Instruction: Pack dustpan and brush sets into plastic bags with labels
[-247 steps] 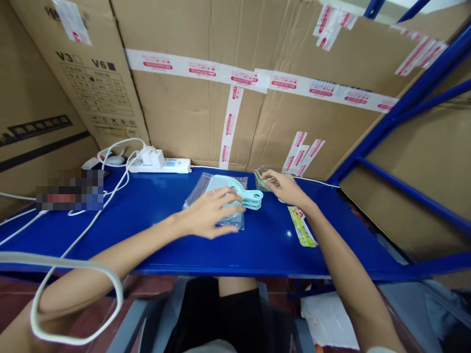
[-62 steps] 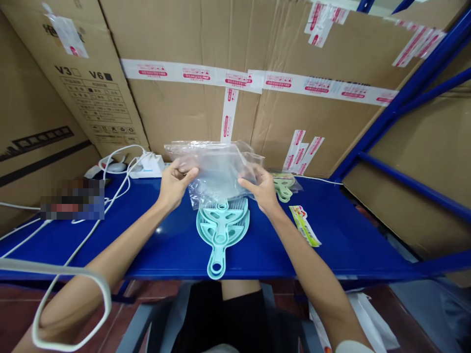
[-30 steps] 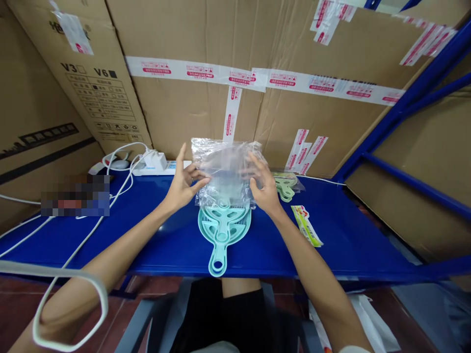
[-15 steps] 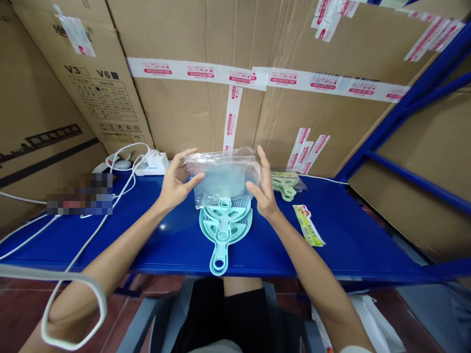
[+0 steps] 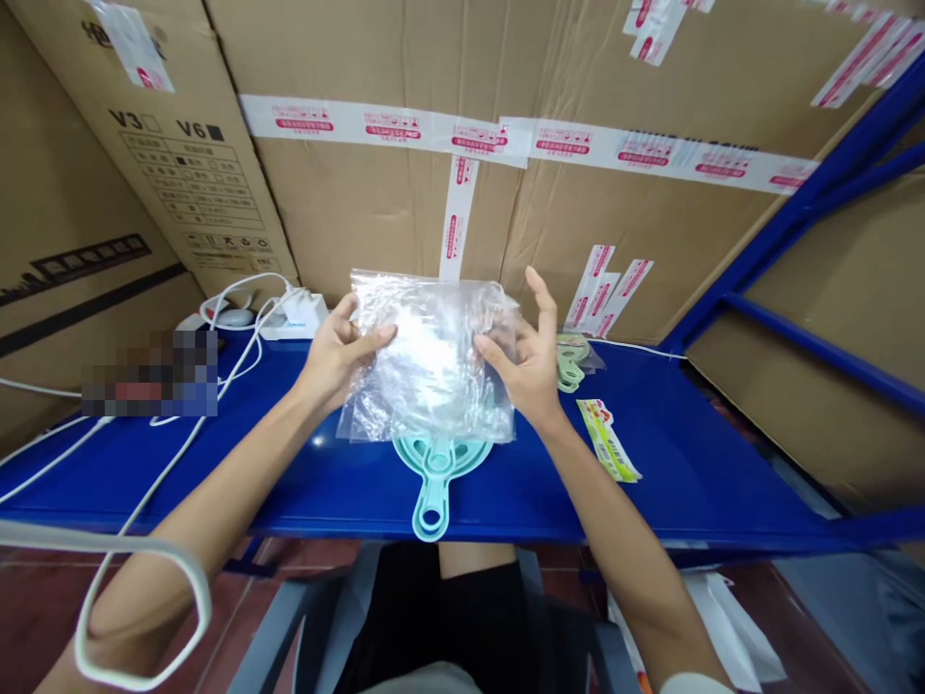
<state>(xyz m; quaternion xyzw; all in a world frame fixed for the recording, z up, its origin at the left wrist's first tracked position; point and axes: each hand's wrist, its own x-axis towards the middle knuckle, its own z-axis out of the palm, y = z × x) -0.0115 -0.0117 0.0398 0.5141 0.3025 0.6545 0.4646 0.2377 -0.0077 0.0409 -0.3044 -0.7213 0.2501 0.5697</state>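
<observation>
A clear plastic bag (image 5: 430,357) is held up between my two hands, over the blue table. My left hand (image 5: 336,357) pinches its left edge, thumb in front. At the right edge my right hand (image 5: 531,361) grips it with the thumb on the front, while one finger points upward. Below the bag, light teal plastic pieces with a ring-ended handle (image 5: 432,492) lie stacked near the table's front edge; their upper part is covered by the bag.
On the blue table (image 5: 535,492), a green-yellow label card (image 5: 607,443) and a bagged green piece (image 5: 570,364) lie to the right. A white power strip (image 5: 300,316) and cables are at the left. Cardboard (image 5: 376,212) stands behind.
The bag has been spread wider and hangs lower, covering more of the teal pieces. My left hand has shifted slightly left and my right hand slightly right.
</observation>
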